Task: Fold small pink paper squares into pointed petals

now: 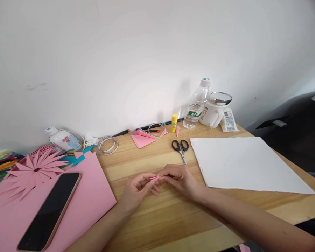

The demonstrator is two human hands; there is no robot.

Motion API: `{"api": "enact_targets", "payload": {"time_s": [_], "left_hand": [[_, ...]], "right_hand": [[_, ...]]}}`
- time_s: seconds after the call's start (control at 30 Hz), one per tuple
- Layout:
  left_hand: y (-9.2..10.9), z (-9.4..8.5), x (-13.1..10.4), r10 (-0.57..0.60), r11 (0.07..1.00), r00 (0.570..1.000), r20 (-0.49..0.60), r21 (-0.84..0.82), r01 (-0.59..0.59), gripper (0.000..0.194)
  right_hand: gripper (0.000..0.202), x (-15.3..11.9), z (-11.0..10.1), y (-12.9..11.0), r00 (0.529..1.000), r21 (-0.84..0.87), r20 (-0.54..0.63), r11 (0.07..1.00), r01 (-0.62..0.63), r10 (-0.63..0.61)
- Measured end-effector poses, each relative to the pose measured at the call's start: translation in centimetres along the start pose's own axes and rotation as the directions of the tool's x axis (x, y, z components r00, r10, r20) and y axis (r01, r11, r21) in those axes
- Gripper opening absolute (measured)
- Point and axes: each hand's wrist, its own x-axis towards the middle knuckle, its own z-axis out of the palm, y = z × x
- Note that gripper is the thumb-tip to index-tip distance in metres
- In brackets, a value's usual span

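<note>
Between my fingertips, above the middle of the wooden table [157, 217], is a small folded piece of pink paper [154, 178]. My left hand [138, 190] pinches its left end, and my right hand [180, 180] pinches the right end. Most of the piece is covered by the fingers. Just beyond my right hand lie scissors [182, 148] with black handles, blades pointing toward me. Farther back are a stack of folded pink paper [143, 139], two small pink folded pieces, one of them upright [177, 131], and a yellow glue stick [174, 122].
At left, a black phone [51, 210] rests on pink paper sheets [94, 189] beside a pink paper pinwheel [36, 169]. A white board [241, 164] lies at right. Along the wall stand a water bottle [195, 108], a white mug [212, 112], tape rolls [107, 145] and pens.
</note>
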Motion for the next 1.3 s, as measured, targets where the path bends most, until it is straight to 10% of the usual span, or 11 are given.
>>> {"api": "enact_targets", "payload": {"time_s": [1.0,1.3], "left_hand": [[-0.7,-0.1,0.4,-0.312,0.936,0.949,0.043,-0.155,0.315,0.038],[0.1,-0.1,-0.2,-0.234,0.968,0.971,0.037,-0.078,0.237,0.035]], "right_hand": [[0.023,-0.2,0.7,0.5,0.996,-0.094,-0.015,0.992,0.089,-0.091],[0.020,-0.4,0.9,0.4,0.982,0.197,0.001,0.963,-0.183,0.186]]}}
